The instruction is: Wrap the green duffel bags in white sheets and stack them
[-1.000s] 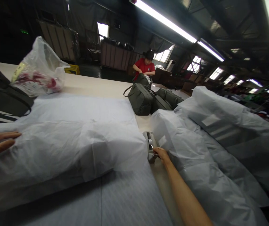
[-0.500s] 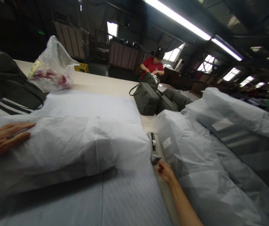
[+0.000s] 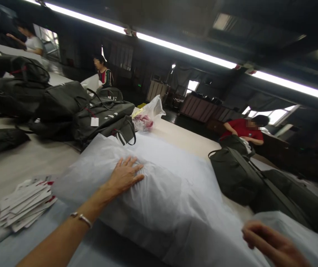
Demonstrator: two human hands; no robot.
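A large translucent white bag [image 3: 161,193] with something bulky and dark inside lies across the middle. On its top rests my left hand [image 3: 125,176], palm down with the fingers spread; a metal bracelet circles the wrist. At the lower right, my right hand [image 3: 272,241] is over the bag's right end, its fingers curled together and blurred by motion. What the fingers hold, if anything, is too small to make out. Another white bag [image 3: 289,230] is partly visible behind that hand.
Dark green bags [image 3: 64,104] crowd the left; more dark bags [image 3: 233,174] stand at the right. A stack of white tags [image 3: 28,204] lies at the lower left. Beyond sits a clear bag with red items [image 3: 144,120]. A person in red [image 3: 241,129] handles a bag.
The view has swung left, bringing the tags, more bags and two more people into sight. My left hand now presses with spread fingers; my right hand has left the grey dispenser's side.
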